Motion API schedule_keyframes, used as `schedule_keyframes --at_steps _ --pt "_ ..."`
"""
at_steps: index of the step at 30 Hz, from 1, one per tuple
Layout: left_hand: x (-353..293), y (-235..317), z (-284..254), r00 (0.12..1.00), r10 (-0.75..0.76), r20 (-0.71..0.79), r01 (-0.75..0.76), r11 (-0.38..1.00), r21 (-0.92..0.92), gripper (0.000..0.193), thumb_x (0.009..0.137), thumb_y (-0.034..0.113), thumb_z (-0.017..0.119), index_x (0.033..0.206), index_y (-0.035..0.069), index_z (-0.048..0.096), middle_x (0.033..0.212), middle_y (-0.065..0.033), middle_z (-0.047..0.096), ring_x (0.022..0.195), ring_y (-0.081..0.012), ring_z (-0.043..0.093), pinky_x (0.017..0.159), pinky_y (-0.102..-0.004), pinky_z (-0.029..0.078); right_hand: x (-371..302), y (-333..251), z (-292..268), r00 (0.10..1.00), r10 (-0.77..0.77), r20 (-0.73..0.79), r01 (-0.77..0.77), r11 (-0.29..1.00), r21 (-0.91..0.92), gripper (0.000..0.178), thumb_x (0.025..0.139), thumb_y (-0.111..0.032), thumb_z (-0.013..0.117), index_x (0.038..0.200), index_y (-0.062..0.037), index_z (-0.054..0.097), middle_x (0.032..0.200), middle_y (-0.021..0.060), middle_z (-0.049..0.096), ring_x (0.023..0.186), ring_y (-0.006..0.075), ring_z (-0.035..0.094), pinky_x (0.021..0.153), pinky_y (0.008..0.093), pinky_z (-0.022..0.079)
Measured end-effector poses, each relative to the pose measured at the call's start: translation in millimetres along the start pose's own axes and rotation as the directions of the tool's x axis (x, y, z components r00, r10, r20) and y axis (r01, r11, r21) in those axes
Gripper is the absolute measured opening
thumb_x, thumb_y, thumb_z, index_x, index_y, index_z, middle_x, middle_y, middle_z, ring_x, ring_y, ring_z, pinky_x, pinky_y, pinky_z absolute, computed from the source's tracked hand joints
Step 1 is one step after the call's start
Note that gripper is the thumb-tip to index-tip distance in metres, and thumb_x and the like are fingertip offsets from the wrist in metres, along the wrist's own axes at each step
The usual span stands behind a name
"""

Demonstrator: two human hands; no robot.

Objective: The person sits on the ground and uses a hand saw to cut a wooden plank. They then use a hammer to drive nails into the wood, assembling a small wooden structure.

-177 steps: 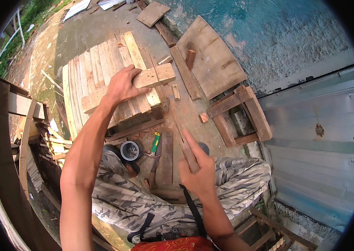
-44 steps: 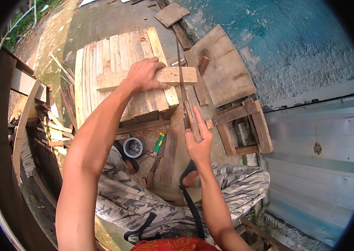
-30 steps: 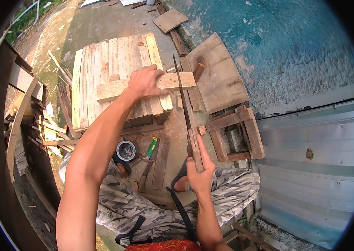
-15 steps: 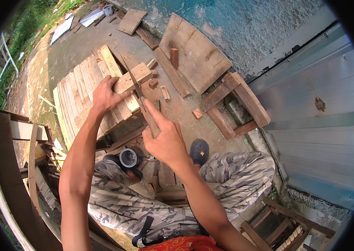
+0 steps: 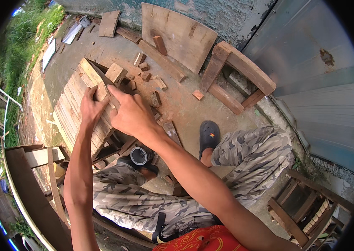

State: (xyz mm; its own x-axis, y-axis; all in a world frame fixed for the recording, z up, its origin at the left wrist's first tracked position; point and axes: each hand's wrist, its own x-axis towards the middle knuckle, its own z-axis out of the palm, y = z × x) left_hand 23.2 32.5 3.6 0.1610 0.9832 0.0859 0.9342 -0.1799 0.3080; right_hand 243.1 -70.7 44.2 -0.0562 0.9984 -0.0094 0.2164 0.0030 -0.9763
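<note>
A slatted wooden bench (image 5: 71, 100) stands ahead of me to the left. My left hand (image 5: 90, 106) is on its near right part, thumb and fingers closed about a short wooden piece (image 5: 101, 93). Close against it, my right hand (image 5: 133, 113) is curled with its index finger stretched forward. In that fist is the handsaw, mostly hidden; a narrow brown strip (image 5: 114, 101) shows between the hands, and its blade is not plainly visible. Just beyond my fingers a thick wooden block (image 5: 116, 73) rests at the bench's right edge.
Offcuts (image 5: 146, 76) and sawdust lie right of the bench. A wide board (image 5: 181, 35) leans on the wall, near a wooden frame (image 5: 239, 75). A grey bucket (image 5: 139, 156) stands by my left foot. A slatted wooden item (image 5: 306, 209) is at lower right.
My right hand has moved forward and left, up against my left hand. The saw blade, plain before, is now mostly hidden. The view has shifted too.
</note>
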Motion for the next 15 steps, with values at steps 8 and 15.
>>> schedule_keyframes --at_steps 8,15 --pt "4.0 -5.7 -5.1 0.990 -0.121 0.072 0.121 0.993 0.008 0.085 0.069 0.049 0.085 0.127 -0.008 0.063 0.113 -0.0175 0.065 0.106 -0.0320 0.066 0.092 -0.0415 0.051 -160.5 16.8 -59.3 0.989 -0.104 0.108 0.093 0.991 0.101 0.072 0.080 0.004 0.057 0.150 0.0032 0.041 0.140 0.0296 0.055 0.115 0.0401 0.065 0.097 0.0400 0.056" --pt "1.1 -18.6 5.6 0.999 0.017 -0.039 -0.014 0.998 0.056 0.082 0.070 0.045 0.084 0.129 -0.007 0.062 0.113 -0.0173 0.066 0.106 -0.0342 0.066 0.094 -0.0412 0.051 16.2 1.9 8.8 0.999 -0.031 -0.020 0.033 0.998 0.060 0.065 0.082 -0.011 0.062 0.146 -0.0044 0.050 0.074 0.0341 0.061 0.071 0.0478 0.066 0.068 0.0485 0.055"
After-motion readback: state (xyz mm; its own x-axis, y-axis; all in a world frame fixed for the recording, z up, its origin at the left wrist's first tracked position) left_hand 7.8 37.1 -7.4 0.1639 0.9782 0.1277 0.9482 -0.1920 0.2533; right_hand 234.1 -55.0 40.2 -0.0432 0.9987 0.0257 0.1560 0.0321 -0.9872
